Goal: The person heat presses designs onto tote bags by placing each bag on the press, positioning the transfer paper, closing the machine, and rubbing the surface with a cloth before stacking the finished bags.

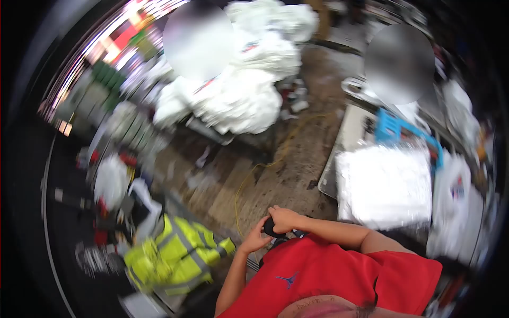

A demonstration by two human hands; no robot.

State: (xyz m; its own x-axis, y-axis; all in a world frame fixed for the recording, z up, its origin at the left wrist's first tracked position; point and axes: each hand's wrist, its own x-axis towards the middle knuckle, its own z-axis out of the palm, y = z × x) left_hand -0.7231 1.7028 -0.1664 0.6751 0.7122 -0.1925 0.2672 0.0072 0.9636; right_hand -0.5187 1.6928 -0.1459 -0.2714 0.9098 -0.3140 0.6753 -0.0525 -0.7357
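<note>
Just in front of the red shirt, my two hands meet around a small dark object [271,228]. Its kind is hard to make out, since fingers cover much of it. My left hand [255,240] curls against its near left side. My right hand [284,219] closes over its top and right side, with the fingers bent. A yellow hi-vis vest [177,254] with grey bands lies to the left of my left hand.
White bundles [238,100] are piled on a cart ahead. A plastic-wrapped white pack [384,185] lies to the right, beside a blue crate [392,127]. A yellow cable [243,185] crosses the wooden floor [297,175]. Blurred shapes cover parts of the view.
</note>
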